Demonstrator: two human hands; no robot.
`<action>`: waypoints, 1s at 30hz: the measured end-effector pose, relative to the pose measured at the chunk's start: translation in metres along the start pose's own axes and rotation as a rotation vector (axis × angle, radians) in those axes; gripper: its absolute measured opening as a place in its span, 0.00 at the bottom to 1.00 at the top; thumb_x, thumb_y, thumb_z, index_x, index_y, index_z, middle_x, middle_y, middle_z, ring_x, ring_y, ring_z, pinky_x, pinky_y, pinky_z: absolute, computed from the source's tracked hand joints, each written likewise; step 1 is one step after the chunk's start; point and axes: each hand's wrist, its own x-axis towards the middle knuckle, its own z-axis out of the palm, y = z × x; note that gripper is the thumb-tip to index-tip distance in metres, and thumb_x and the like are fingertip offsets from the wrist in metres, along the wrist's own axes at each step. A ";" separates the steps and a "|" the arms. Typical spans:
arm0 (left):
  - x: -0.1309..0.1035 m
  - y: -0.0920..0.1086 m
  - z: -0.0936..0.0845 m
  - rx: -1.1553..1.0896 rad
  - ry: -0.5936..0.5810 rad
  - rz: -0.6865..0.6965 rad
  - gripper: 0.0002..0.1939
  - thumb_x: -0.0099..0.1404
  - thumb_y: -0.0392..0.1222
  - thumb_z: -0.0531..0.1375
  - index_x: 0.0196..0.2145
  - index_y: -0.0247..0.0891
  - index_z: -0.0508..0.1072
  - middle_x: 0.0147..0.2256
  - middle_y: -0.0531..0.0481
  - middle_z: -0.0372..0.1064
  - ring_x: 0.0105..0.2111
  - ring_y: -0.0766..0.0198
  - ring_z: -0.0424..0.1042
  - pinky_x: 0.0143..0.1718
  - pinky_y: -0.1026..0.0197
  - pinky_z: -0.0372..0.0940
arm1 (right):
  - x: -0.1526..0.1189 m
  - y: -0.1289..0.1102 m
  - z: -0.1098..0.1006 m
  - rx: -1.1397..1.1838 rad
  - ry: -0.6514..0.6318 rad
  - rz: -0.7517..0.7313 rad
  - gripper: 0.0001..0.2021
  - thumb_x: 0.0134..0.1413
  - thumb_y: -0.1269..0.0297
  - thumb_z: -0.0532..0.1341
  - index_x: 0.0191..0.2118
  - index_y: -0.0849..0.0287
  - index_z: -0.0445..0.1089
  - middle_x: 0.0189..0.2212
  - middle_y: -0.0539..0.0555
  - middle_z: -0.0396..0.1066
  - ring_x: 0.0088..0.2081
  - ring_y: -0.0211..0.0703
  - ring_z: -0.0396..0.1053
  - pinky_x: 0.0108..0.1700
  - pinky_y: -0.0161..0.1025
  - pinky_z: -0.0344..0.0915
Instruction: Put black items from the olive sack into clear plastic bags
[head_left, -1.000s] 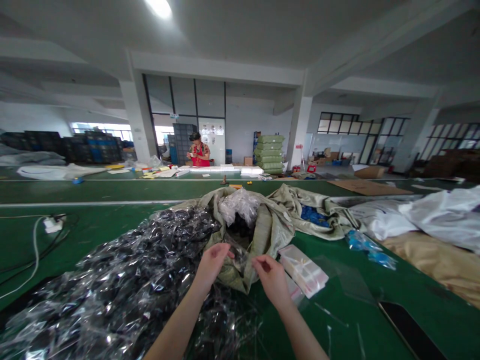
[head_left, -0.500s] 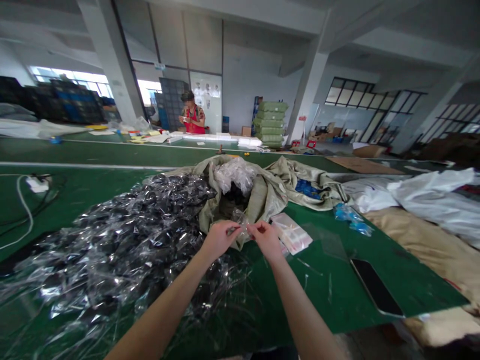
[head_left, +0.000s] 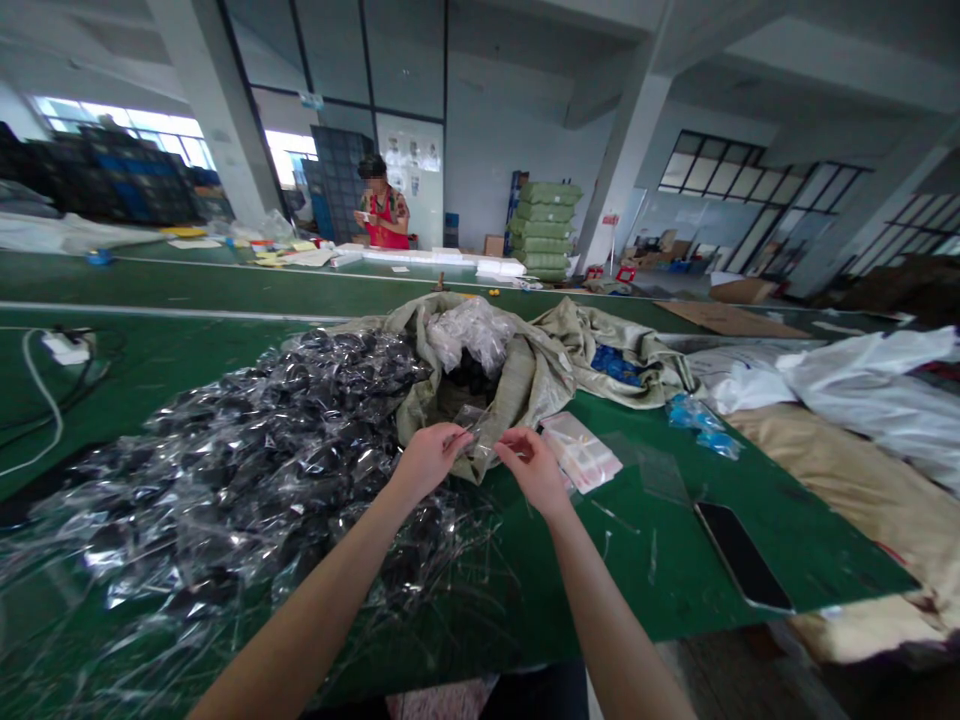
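Note:
Between my hands is a small clear plastic bag (head_left: pixel 482 438), held up over the mouth of an olive woven sack (head_left: pixel 529 385). My left hand (head_left: pixel 426 464) pinches it from the left, thumb against fingers. On the other side my right hand (head_left: pixel 534 470) is closed at the thumb and index finger on the bag's right edge. To the left spreads a big heap of dark items in clear wrappers (head_left: pixel 300 430). A stack of flat clear packets (head_left: pixel 581 452) lies just right of my right hand. Dark contents and a crumpled clear liner show inside the sack.
A phone (head_left: pixel 742 555) lies on the green table (head_left: pixel 622 590) at right. Behind it are blue wrapped pieces (head_left: pixel 701 425) and a second sack (head_left: pixel 626 350) with blue contents. A white power strip (head_left: pixel 66 347) with cables sits left. A co-worker (head_left: pixel 386 215) stands across the tables.
My hands have drawn slightly apart, and more of the clear bag shows between them. The view has tilted down a little.

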 end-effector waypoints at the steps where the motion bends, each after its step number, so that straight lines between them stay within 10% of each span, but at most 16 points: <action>1: 0.000 0.001 0.000 0.011 -0.002 0.007 0.16 0.67 0.47 0.54 0.27 0.38 0.75 0.25 0.49 0.70 0.27 0.63 0.66 0.31 0.63 0.58 | -0.001 -0.001 0.001 -0.020 0.015 -0.021 0.15 0.51 0.55 0.65 0.40 0.59 0.68 0.36 0.55 0.73 0.35 0.42 0.72 0.38 0.39 0.70; 6: -0.003 0.003 0.000 0.041 -0.120 0.039 0.11 0.66 0.42 0.57 0.28 0.40 0.76 0.28 0.49 0.73 0.30 0.62 0.70 0.34 0.63 0.60 | -0.003 -0.014 -0.004 -0.267 0.078 -0.269 0.23 0.55 0.63 0.62 0.56 0.57 0.62 0.53 0.63 0.67 0.49 0.49 0.69 0.45 0.45 0.71; 10: -0.004 0.002 -0.001 0.074 -0.260 0.092 0.09 0.65 0.41 0.58 0.28 0.41 0.76 0.29 0.49 0.74 0.31 0.61 0.72 0.36 0.62 0.61 | -0.003 -0.023 -0.015 -0.565 -0.117 -0.535 0.19 0.55 0.70 0.61 0.53 0.54 0.69 0.55 0.59 0.67 0.57 0.52 0.62 0.59 0.54 0.61; 13: -0.005 0.006 0.000 0.096 -0.122 0.128 0.09 0.67 0.44 0.57 0.32 0.39 0.75 0.32 0.47 0.74 0.34 0.61 0.72 0.37 0.62 0.62 | -0.004 -0.020 -0.015 -0.630 -0.198 -0.463 0.06 0.58 0.70 0.60 0.37 0.57 0.75 0.37 0.57 0.75 0.43 0.48 0.71 0.47 0.45 0.68; 17: -0.017 0.022 0.007 0.171 0.215 0.065 0.14 0.69 0.49 0.53 0.31 0.38 0.69 0.31 0.48 0.69 0.32 0.63 0.69 0.35 0.63 0.61 | -0.011 -0.006 -0.004 -0.628 0.060 -0.240 0.08 0.60 0.65 0.58 0.32 0.58 0.73 0.28 0.55 0.75 0.31 0.44 0.72 0.36 0.40 0.67; 30: -0.032 0.020 0.020 0.184 0.215 -0.139 0.12 0.65 0.50 0.57 0.30 0.40 0.63 0.28 0.52 0.66 0.27 0.63 0.67 0.30 0.62 0.57 | -0.028 -0.011 0.031 -0.594 0.089 -0.255 0.08 0.61 0.64 0.57 0.33 0.58 0.71 0.29 0.55 0.74 0.31 0.44 0.72 0.34 0.39 0.66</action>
